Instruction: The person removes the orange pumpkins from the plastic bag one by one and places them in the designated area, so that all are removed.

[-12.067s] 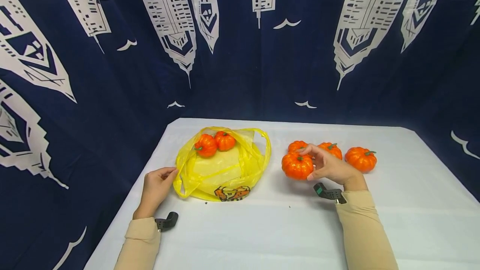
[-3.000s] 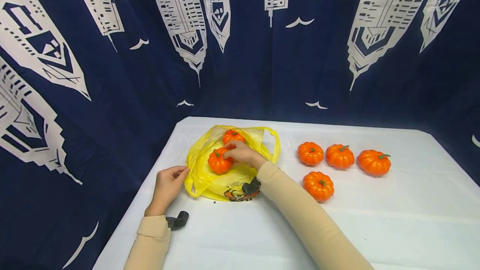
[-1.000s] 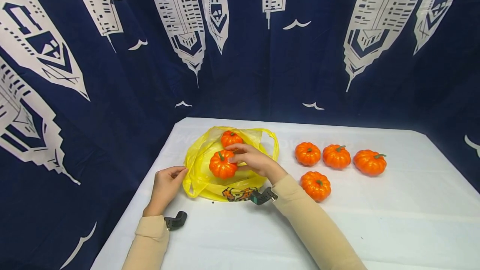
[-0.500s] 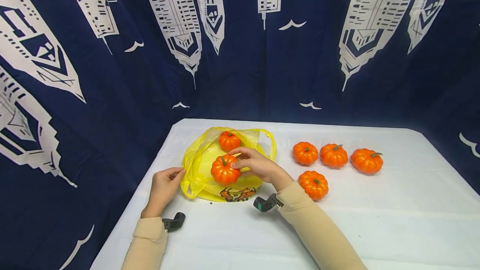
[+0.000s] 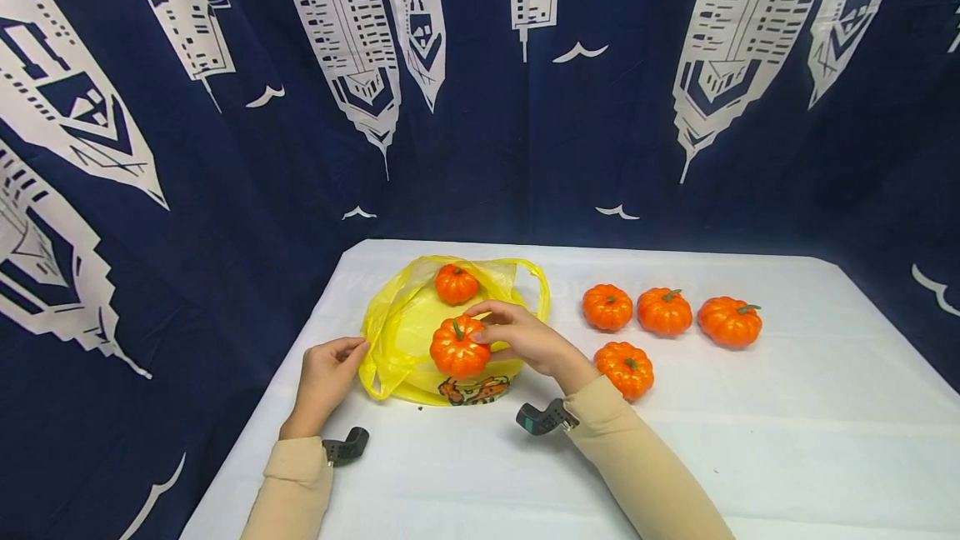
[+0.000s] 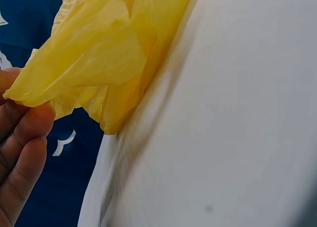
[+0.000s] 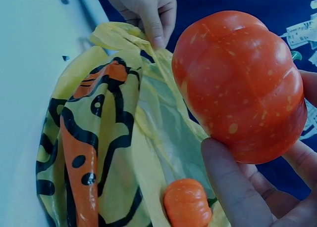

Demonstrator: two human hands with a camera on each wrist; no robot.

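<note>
Pumpkin (image 5: 456, 352) in hand, a person holds the glossy orange piece raised over the near right part of a yellow plastic bag (image 5: 405, 332), the right hand (image 5: 528, 342) grasping it with thumb and fingers curled round its right side, its green stem uppermost in the head view. The left hand (image 5: 325, 379) pinches the bag's left edge between thumb and fingertips, the thin plastic gathered there. Inside the open bag, toward its far end, rests a second pumpkin (image 5: 456, 284), apart from the held one. A cartoon print (image 5: 474, 390) in orange and black marks the bag's near side, while a loop handle (image 5: 545, 286) stands at its far right. To the right, on a white-covered table (image 5: 787, 440), sit four more: a left pumpkin (image 5: 607, 307), a middle pumpkin (image 5: 664, 312) and a right pumpkin (image 5: 730, 322) form a far row, the last with its stem leaning right, and a nearer pumpkin (image 5: 624, 371) lies just beyond the right sleeve (image 5: 652, 465); whether the two touch cannot be told. Dark devices (image 5: 542, 418) are strapped at both wrists. Behind the table's far edge hangs a navy cloth (image 5: 465, 157) printed with white upside-down towers and birds
</note>
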